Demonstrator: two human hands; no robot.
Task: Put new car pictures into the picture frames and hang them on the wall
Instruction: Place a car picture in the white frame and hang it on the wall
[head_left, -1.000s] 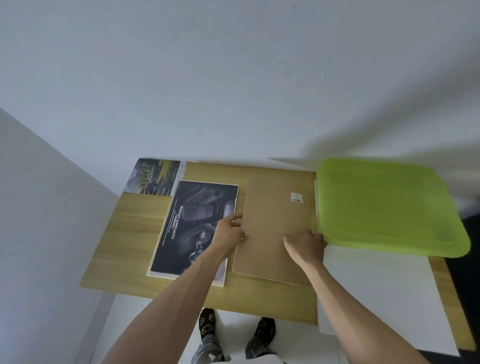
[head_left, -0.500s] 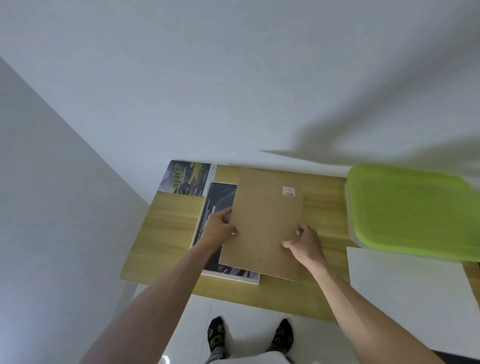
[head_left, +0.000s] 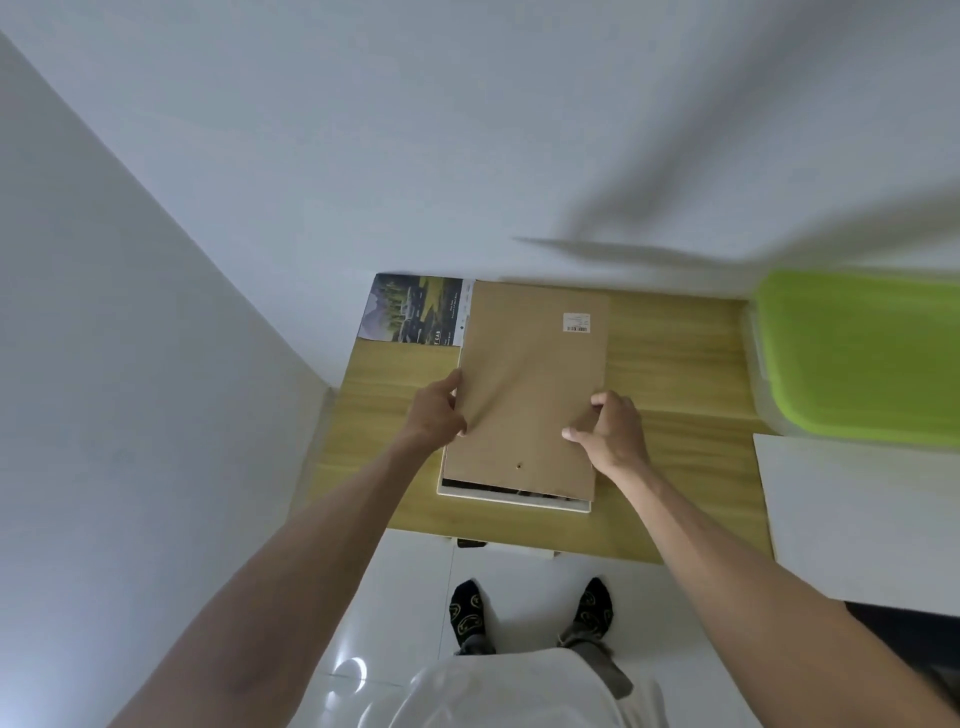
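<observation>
Brown backing board (head_left: 530, 384) lies over white picture frame (head_left: 514, 500) on wooden table (head_left: 675, 374), frame's near edge and a dark strip of print peeking out below it. Left hand (head_left: 434, 413) grips board's left edge, fingers curled round it, forearm angled in from lower left. Right hand (head_left: 613, 431) pinches board's right edge, thumb on top, fingers bent. Car brochure (head_left: 415, 309) at table's far left corner, green lid (head_left: 862, 353) right.
</observation>
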